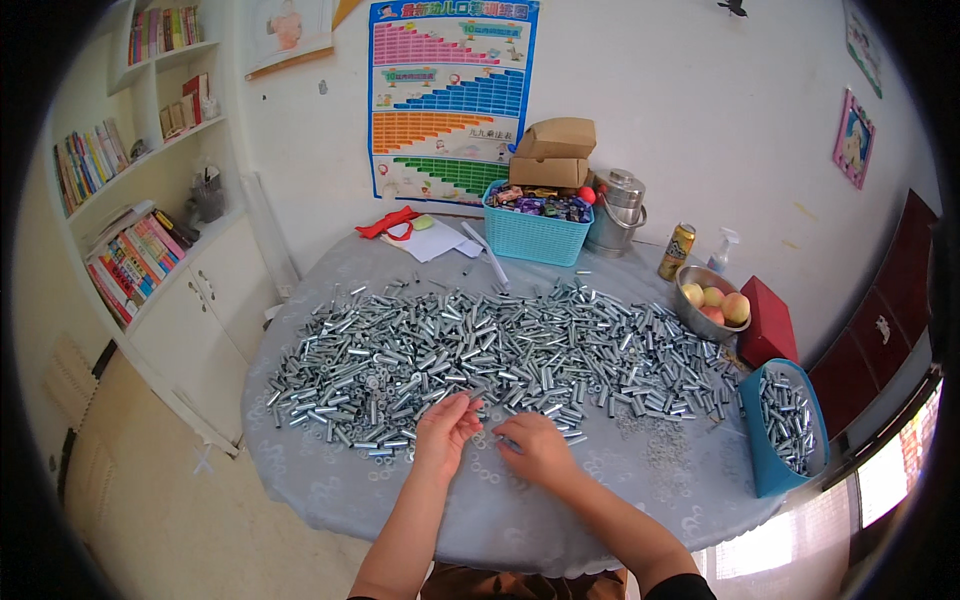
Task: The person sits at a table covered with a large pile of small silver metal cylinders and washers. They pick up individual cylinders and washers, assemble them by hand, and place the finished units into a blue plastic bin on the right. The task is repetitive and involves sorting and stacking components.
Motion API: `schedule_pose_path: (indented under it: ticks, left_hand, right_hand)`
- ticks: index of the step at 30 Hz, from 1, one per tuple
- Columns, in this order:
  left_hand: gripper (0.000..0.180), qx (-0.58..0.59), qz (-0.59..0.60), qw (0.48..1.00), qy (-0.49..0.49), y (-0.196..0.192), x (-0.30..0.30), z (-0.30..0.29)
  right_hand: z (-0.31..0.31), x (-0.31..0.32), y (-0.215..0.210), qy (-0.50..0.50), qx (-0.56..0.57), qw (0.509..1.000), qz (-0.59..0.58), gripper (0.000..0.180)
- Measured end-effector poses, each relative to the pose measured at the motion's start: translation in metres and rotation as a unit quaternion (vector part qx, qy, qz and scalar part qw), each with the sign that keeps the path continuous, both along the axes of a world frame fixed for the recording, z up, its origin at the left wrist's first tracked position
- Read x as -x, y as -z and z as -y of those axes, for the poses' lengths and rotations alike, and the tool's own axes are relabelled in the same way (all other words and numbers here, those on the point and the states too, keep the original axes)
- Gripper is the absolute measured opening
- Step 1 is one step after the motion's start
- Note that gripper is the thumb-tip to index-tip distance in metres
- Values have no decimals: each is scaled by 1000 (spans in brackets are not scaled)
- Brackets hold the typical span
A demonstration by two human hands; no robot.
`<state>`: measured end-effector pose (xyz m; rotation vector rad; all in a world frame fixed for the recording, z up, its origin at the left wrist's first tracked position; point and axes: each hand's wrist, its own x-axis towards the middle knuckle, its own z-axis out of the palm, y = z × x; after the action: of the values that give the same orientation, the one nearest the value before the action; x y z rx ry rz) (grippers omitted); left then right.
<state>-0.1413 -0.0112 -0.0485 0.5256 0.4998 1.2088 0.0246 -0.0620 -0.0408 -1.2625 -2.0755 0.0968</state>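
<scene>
Two bare arms come up from the bottom middle of the frame and meet over a round table with a grey cloth (330, 500). The left hand (443, 428) is tipped up a little, with its fingers bent close together at the near edge of the pile. It seems to pinch something small and shiny, but the thing is too tiny to be sure, so I cannot tell if it holds one. The right hand (536, 447) lies low and flat on the cloth, just beside the left hand, palm down with the fingers curled — I cannot tell if it grips anything. Right above both hands, across the middle of the frame, lies a big heap of short silver metal tubes (480, 355). Little flat rings (660, 445) are scattered on the cloth to the right of the hands. At the right edge of the table a blue bin (765, 450) leans on its side with more tubes in it. Farther back, in the upper middle, stand a light blue basket (530, 238) — two brown boxes (553, 152) sit behind it — and a metal pot (618, 212). A bowl of peaches (712, 302), a drink can (677, 251) and a red box (768, 322) sit at the right. Nothing blocks the hands from the heap.
</scene>
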Motion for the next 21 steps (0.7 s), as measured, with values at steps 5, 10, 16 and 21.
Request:
schedule_pose_path:
  ticks: [5, 10, 16, 21]
  left_hand:
    - [16, -4, -50, 997, 64, 3, -14, 11]
    - [17, 1, -115, 989, 92, -2, -27, 20]
    - [18, -12, -151, 983, 106, 2, -32, 19]
    - [17, -19, -167, 979, 117, 4, -34, 21]
  right_hand:
    - [22, -35, -7, 59, 87, 957, -270, 21]
    - [27, -45, -7, 65, 86, 914, -391, 21]
    - [33, -42, -6, 54, 76, 928, -361, 21]
    - [33, -45, -6, 45, 35, 940, -336, 20]
